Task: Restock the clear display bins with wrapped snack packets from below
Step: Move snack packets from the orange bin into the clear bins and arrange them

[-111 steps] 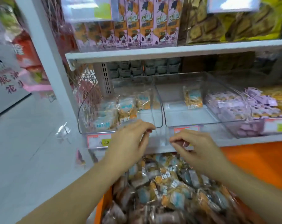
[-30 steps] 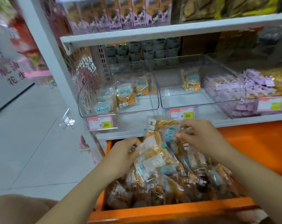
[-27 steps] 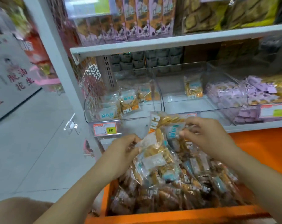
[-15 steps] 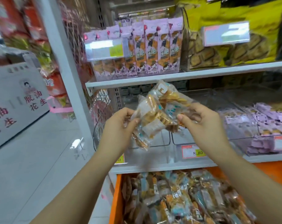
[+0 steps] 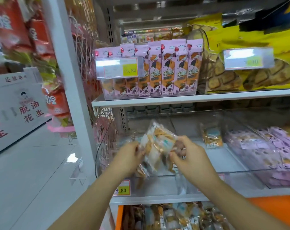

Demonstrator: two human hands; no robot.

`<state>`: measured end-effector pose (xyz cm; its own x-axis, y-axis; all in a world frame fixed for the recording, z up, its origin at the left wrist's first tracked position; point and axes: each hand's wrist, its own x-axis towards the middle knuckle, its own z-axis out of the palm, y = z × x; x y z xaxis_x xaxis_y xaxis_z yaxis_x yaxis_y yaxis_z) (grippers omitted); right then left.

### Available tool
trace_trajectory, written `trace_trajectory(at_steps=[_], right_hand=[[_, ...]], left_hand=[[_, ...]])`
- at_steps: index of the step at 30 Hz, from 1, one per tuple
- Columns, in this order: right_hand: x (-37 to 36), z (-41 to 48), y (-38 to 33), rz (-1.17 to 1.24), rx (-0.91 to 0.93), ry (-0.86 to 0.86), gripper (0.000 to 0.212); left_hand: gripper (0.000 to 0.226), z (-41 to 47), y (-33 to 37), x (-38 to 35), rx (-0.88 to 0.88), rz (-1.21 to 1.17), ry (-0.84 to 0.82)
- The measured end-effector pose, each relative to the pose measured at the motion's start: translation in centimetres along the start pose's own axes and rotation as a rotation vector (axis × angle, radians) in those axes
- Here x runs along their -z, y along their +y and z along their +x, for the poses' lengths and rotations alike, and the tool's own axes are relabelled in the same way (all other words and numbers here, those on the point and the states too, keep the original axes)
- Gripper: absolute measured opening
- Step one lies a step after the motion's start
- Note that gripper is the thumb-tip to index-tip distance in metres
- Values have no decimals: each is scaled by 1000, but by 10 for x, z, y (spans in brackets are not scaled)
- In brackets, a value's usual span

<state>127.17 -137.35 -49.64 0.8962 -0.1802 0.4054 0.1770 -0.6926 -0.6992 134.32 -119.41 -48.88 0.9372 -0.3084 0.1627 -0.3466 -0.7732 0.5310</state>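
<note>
- The step in hand is the transfer: a bundle of wrapped snack packets [image 5: 155, 145] is up at the level of the clear display bins, well above the orange crate [image 5: 119, 218] below the shelf where the rest of the stock lies.
- The bundle hangs over the front of the leftmost clear bin [image 5: 157, 186], close to its right wall, which it shares with the middle bin [image 5: 212, 158]. One packet droops down over the bin's front wall.
- The left hand [image 5: 129, 156] grips the bundle's left side with curled fingers; the forearm rises from the lower left.
- The right hand [image 5: 190, 161] pinches the right side between thumb and bent fingers, knuckles towards the camera, wrist slightly cocked.
- Both hands are clamped on the same bundle, facing each other across it. Motion blur hides how many packets it holds.
- The middle bin holds a single packet [image 5: 211, 136] at its back, so it looks the emptier one.
- Next, I judge, the hands must carry the bundle past the front rim, lower it and let go together, so no packet spills onto the shelf edge [image 5: 157, 199].
</note>
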Motion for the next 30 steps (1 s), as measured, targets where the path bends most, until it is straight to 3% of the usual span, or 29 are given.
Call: trace_trajectory(at_steps=[3, 8, 13, 15, 17, 21, 26, 30], right_hand=[[0, 1, -4, -347, 38, -8, 8], [3, 13, -2, -283, -26, -44, 2], [10, 17, -1, 55, -26, 100, 13], [13, 14, -5, 173, -47, 156, 15], [13, 10, -9, 256, -56, 205, 15], [19, 0, -19, 326, -19, 318, 16], [34, -15, -37, 390, -21, 293, 17], [46, -21, -50, 412, -45, 208, 15]], left_hand=[[12, -3, -7, -8, -61, 322, -197], [33, -2, -12, -6, -98, 459, -313], [20, -15, -7, 7, -198, 103, -166], [28, -23, -3, 13, -180, -9, -98], [34, -31, 0, 19, -156, -93, -15], [19, -44, 1, 29, -129, -240, 91], [33, -57, 1, 44, -54, -586, 126], [25, -71, -5, 49, -99, -820, 4]])
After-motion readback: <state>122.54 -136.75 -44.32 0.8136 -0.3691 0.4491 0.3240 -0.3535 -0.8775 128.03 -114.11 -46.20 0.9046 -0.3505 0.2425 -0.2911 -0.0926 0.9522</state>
